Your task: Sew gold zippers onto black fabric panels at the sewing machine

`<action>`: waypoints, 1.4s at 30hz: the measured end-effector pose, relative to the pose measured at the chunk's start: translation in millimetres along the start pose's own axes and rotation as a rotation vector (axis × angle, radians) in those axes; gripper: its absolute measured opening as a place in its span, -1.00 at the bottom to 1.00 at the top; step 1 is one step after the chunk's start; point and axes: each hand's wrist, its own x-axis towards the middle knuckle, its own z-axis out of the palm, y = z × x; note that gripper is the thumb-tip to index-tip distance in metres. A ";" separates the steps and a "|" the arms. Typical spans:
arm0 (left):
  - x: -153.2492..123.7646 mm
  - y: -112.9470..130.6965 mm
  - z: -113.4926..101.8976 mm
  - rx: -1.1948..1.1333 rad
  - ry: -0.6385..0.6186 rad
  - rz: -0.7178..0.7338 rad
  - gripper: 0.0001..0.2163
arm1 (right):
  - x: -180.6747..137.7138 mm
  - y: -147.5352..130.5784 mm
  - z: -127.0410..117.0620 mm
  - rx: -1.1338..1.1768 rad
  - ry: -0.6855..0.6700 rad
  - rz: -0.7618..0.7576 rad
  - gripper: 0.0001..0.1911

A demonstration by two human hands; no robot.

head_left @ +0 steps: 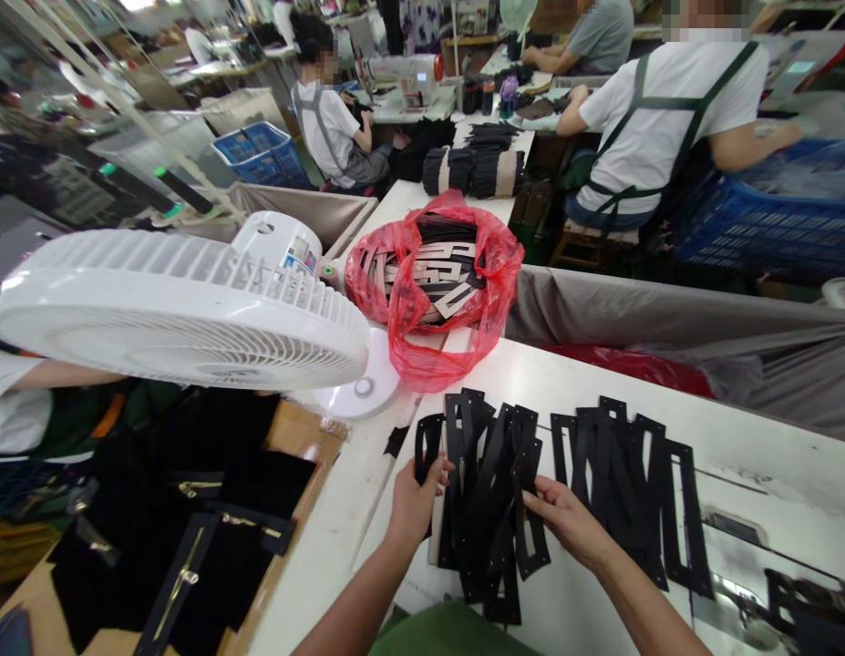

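Note:
My left hand (417, 501) pinches the edge of a black slotted strip (428, 442) at the left side of a loose pile. A pale strip edge shows beside its fingers. The pile of black slotted strips (487, 501) lies on the white table in front of me, pieces overlapping at different angles. On the pile's right side, my right hand (565, 517) has its thumb and fingers closed on another black slotted strip (526, 510), a long rectangle with a narrow window. A second pile of similar strips (613, 492) lies to the right of that hand.
Beyond the piles stands a red plastic bag (456, 355) full of pale and black cut pieces. A white fan (190, 310) leans in from the left. Black zippered pieces (182, 574) lie at lower left. Metal machine parts (743, 601) sit at lower right. Several people work behind.

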 end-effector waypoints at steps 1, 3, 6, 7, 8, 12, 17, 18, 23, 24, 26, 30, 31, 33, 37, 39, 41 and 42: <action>-4.4 5.8 3.9 -0.011 -0.056 -0.017 -0.59 | -0.5 -1.2 1.8 -0.001 -0.019 0.004 -0.67; -12.1 14.7 13.2 -0.040 -0.176 -0.058 -0.62 | -1.3 -3.0 5.4 -0.003 -0.042 0.009 -0.69; -18.4 19.9 25.2 -0.097 -0.281 -0.109 -0.65 | -2.7 -4.1 9.1 0.017 -0.001 -0.002 -0.69; -19.1 19.7 27.6 -0.114 -0.286 -0.119 -0.65 | -3.6 -4.1 9.5 0.031 0.028 -0.005 -0.68; -19.3 19.0 29.2 -0.126 -0.278 -0.127 -0.65 | -4.8 -4.0 9.4 0.046 0.059 -0.007 -0.67; -17.9 14.8 29.6 -0.113 -0.209 -0.131 -0.65 | -15.5 -5.1 1.8 0.075 0.172 0.010 -0.64; -17.7 13.2 28.4 -0.038 -0.186 -0.130 -0.71 | -46.2 -14.7 -23.7 0.044 0.245 0.063 -0.66; -17.6 13.1 28.6 -0.028 -0.186 -0.133 -0.71 | -53.2 -16.6 -29.7 0.033 0.252 0.076 -0.66; -16.8 15.2 31.0 -0.031 -0.215 -0.139 -0.70 | -73.7 -19.1 -46.8 0.006 0.365 0.065 -0.66; -17.3 16.2 32.6 -0.045 -0.243 -0.143 -0.69 | -74.1 -18.5 -45.8 0.007 0.376 0.060 -0.65; -19.2 18.5 37.6 -0.085 -0.322 -0.162 -0.66 | -72.4 -16.8 -40.1 0.011 0.367 0.065 -0.61; -20.9 21.2 45.5 -0.171 -0.421 -0.208 -0.59 | -65.5 -10.3 -27.6 0.011 0.379 0.092 -0.53; -19.2 21.3 44.6 -0.187 -0.412 -0.214 -0.58 | -63.0 -7.9 -26.6 -0.001 0.410 0.099 -0.53; -13.3 20.9 38.4 -0.216 -0.366 -0.224 -0.57 | -54.2 -2.7 -26.6 -0.049 0.487 0.120 -0.57; -0.8 19.4 19.8 -0.255 -0.271 -0.243 -0.56 | -13.4 4.0 -23.9 -0.257 0.627 0.171 -0.67; 0.2 18.4 14.5 -0.260 -0.257 -0.256 -0.56 | 13.5 4.9 -18.4 -0.401 0.700 0.196 -0.72; -2.2 17.0 12.0 -0.263 -0.253 -0.263 -0.57 | 36.3 5.2 -12.2 -0.551 0.772 0.222 -0.72; -3.8 16.1 10.9 -0.265 -0.248 -0.260 -0.56 | 44.6 5.4 -9.6 -0.622 0.798 0.234 -0.71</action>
